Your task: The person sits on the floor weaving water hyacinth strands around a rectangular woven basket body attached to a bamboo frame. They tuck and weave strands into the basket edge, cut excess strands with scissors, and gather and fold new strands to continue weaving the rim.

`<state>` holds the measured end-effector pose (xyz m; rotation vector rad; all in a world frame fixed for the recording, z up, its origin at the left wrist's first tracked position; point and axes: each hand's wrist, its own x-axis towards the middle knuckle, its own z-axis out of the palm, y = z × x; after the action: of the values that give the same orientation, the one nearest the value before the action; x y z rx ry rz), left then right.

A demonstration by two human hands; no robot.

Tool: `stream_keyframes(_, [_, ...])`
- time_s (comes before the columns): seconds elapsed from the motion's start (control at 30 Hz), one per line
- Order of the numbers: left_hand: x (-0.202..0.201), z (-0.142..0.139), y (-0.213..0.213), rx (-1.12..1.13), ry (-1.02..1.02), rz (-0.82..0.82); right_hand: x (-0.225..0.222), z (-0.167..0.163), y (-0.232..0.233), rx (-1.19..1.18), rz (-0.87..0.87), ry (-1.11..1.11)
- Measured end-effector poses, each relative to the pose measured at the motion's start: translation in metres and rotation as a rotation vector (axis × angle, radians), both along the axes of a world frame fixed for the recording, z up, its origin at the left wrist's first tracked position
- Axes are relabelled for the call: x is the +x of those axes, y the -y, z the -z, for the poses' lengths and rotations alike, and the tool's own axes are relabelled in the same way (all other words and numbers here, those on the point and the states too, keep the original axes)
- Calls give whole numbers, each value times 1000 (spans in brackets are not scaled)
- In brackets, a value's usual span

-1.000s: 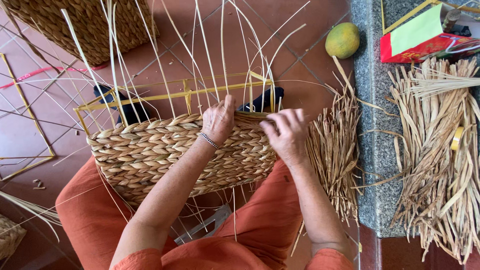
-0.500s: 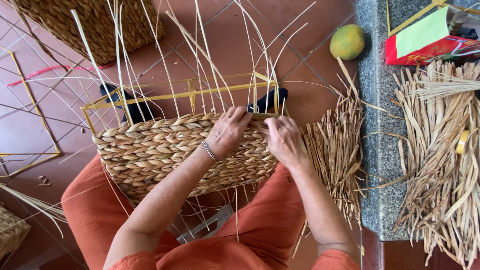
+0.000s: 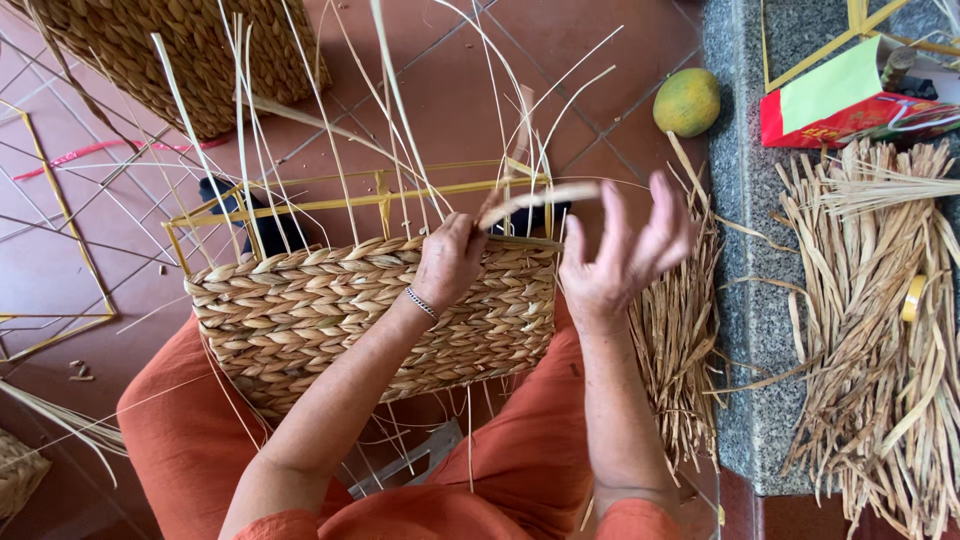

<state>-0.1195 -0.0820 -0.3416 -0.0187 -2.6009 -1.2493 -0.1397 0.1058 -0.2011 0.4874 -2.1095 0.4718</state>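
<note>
right hand lifted off woven basket, grip wide; left hand pinches straw strand at 12 o'clock rim, keeping weave taut.

One view only: my head cam, worn high, looking nearly straight down over lap. Close range, forearms enter from bottom edge. Left hand and right hand sit just above frame centre, basket under them, stakes rising toward lens. Top of frame faces away from body: tiled floor. Right edge catches stone ledge (speckled grey). No second view to share any part with.
</note>
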Motion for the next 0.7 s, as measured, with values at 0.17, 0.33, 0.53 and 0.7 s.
stream_keyframes(0.17, [5, -8, 7, 223, 94, -79, -6, 74, 13, -391, -351, 651])
stream_keyframes(0.33, [5, -25, 12, 410, 152, -89, -17, 120, 38, -307, -498, 733])
stream_keyframes(0.53, [-2, -25, 6, 555, 228, -196, -7, 114, 33, -537, -481, 880])
stream_keyframes(0.7, [-8, -15, 0, 289, 7, -120, -4, 102, 19, -369, -662, 829])
